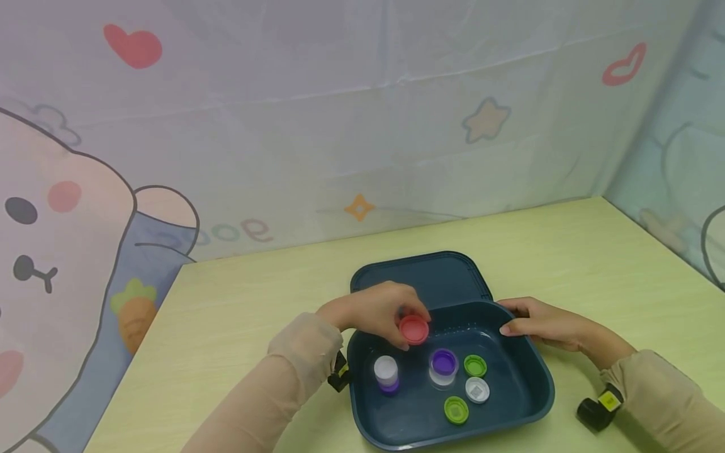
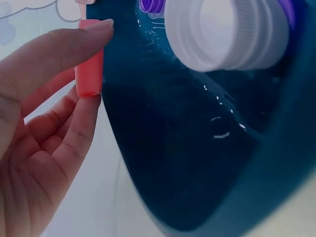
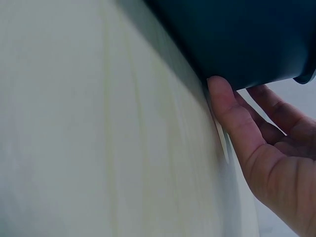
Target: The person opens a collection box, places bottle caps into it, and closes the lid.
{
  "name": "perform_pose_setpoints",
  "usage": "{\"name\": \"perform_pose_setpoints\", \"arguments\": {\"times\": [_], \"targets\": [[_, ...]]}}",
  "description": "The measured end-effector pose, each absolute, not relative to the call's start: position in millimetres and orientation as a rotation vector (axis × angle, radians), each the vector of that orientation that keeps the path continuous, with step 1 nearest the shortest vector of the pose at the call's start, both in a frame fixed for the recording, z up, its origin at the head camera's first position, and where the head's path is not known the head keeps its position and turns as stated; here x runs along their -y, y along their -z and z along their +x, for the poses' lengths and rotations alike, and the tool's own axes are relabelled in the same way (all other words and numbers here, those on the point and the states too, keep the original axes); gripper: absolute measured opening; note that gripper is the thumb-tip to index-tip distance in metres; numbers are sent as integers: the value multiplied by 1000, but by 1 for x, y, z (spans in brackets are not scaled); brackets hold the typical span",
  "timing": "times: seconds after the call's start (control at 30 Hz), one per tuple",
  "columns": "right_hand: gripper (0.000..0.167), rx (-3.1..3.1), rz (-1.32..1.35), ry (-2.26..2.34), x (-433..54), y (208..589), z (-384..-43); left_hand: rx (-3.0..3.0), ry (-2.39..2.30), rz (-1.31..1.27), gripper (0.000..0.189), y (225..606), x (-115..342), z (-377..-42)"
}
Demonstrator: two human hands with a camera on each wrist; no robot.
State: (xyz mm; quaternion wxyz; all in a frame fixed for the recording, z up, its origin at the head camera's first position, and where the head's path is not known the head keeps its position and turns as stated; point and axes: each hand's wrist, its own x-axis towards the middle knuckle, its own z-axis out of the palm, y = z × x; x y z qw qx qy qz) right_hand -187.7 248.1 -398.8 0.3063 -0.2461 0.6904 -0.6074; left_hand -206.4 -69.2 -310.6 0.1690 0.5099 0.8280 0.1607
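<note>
In the head view my left hand point(image 1: 385, 311) pinches a red round cap point(image 1: 414, 329) between thumb and fingers, over the far-left part of a dark blue plastic box point(image 1: 413, 415). Seen edge-on in the left wrist view, the red cap point(image 2: 89, 74) sits between the thumb and a finger. My right hand point(image 1: 552, 324) grips the box's far-right corner, thumb over the rim and fingers outside. Inside the box lie a white cap point(image 1: 386, 370) on a purple piece point(image 1: 389, 387), a purple cap point(image 1: 443, 362) on a whitish one, two green caps point(image 1: 455, 410) and a white cap point(image 1: 477, 390).
A dark blue lid point(image 1: 421, 277) lies flat behind the box. Both are on a pale yellow-green table point(image 1: 238, 314). A printed cloth point(image 1: 317, 151) hangs along the table's back edge, and another cloth stands at the right.
</note>
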Motion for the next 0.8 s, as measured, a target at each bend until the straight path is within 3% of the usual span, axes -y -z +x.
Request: {"name": "perform_pose_setpoints", "arguments": {"times": [0.8], "targets": [[49,-1825,-647,1608,-248,398,-187,-2397,136,1458,38,316,35,-189]]}}
